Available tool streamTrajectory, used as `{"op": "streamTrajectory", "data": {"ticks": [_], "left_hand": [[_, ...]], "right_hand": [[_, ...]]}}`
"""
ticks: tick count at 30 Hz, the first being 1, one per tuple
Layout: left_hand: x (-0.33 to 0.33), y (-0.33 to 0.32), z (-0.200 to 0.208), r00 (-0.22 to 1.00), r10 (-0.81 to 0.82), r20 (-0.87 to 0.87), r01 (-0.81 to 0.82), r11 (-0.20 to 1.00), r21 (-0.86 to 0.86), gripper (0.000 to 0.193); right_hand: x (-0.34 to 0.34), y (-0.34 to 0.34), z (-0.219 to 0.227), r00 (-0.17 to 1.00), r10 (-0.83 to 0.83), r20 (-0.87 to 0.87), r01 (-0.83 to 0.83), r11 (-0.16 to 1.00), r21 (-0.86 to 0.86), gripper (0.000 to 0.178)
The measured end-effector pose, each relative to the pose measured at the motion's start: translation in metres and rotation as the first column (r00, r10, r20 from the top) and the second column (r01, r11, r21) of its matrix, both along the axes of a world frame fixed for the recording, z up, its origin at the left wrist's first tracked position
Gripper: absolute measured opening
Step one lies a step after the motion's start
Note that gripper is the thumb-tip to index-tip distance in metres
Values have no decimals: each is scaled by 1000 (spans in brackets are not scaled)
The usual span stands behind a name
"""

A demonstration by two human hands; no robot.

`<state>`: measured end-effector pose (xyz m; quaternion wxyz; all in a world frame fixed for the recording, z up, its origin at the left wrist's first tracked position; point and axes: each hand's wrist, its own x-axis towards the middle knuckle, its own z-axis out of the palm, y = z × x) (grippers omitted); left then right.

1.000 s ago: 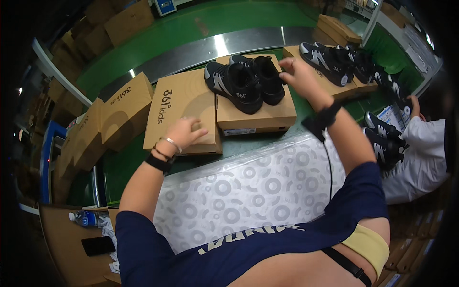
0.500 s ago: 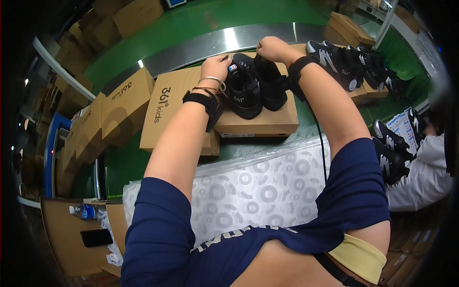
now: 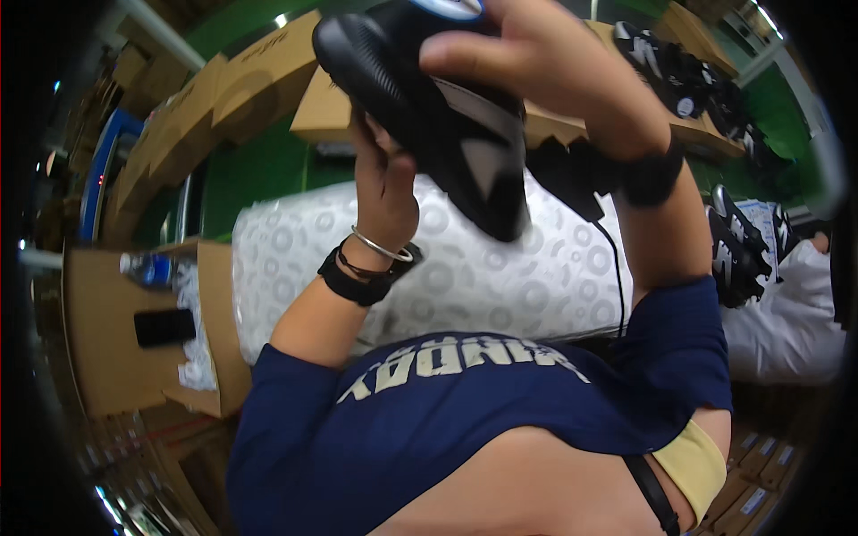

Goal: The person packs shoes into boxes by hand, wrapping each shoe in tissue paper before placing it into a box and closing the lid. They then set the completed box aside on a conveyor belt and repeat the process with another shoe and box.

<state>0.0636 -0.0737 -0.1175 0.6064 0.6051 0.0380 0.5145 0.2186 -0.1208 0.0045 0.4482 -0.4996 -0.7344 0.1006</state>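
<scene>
— Sneaker (image 3: pixel 429 121), black with grey: where?
— Raised and tilted over patterned white paper (image 3: pixel 554 277); the right hand (image 3: pixel 518 54) grasps it.
— And the left hand (image 3: pixel 386 183)?
— Beside it, fingers partly hidden; whether they grip, one cannot tell.

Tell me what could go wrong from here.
The shoe might slip from the right hand; the left hand is partly hidden behind it, so its support is hard to judge. If dropped, the shoe could crease the patterned paper. The black cord hanging below the right hand might also snag.
</scene>
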Motion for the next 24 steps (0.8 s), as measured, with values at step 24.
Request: {"op": "streamTrajectory", "data": {"ticks": [24], "left_hand": [[-235,48,-43,327,556,-764,-213,831,514,54]], "right_hand": [[-68,-42,-150,760,-643,-90,611,755,-239,52]]}}
